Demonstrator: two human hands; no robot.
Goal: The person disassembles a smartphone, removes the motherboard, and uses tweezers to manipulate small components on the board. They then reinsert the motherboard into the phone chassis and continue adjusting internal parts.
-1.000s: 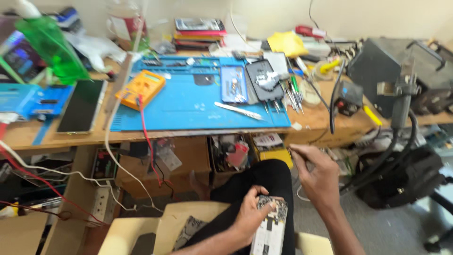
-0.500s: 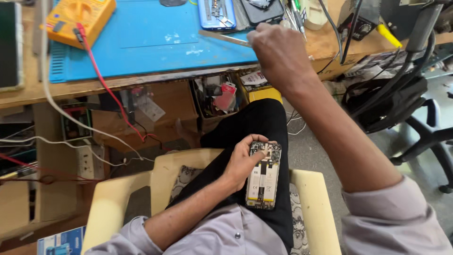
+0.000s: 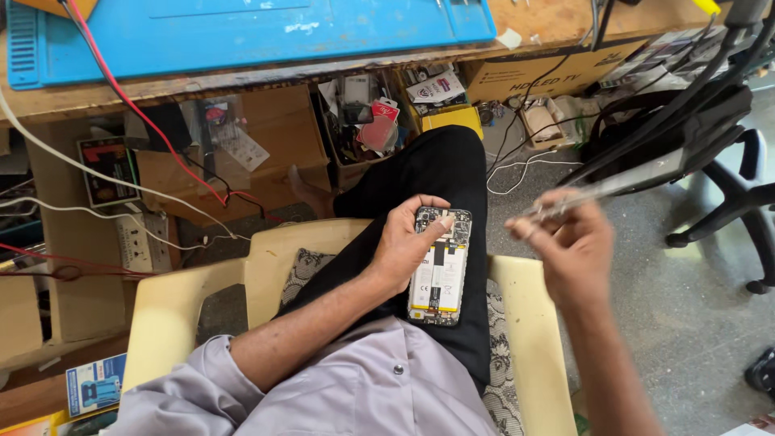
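The left hand (image 3: 408, 242) presses the opened phone (image 3: 440, 266) flat on the thigh, thumb at its top edge. The right hand (image 3: 569, 250) pinches blurred tweezers (image 3: 613, 187) in open air, well apart from the bench (image 3: 242, 77) edge.

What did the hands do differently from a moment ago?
The right hand reached up to the workbench, took hold of a thin metal tool, likely tweezers, and came back down beside the lap. The left hand stayed on the opened phone, holding it steady on the thigh. The phone has not moved, and the person stays seated on the pale plastic chair.
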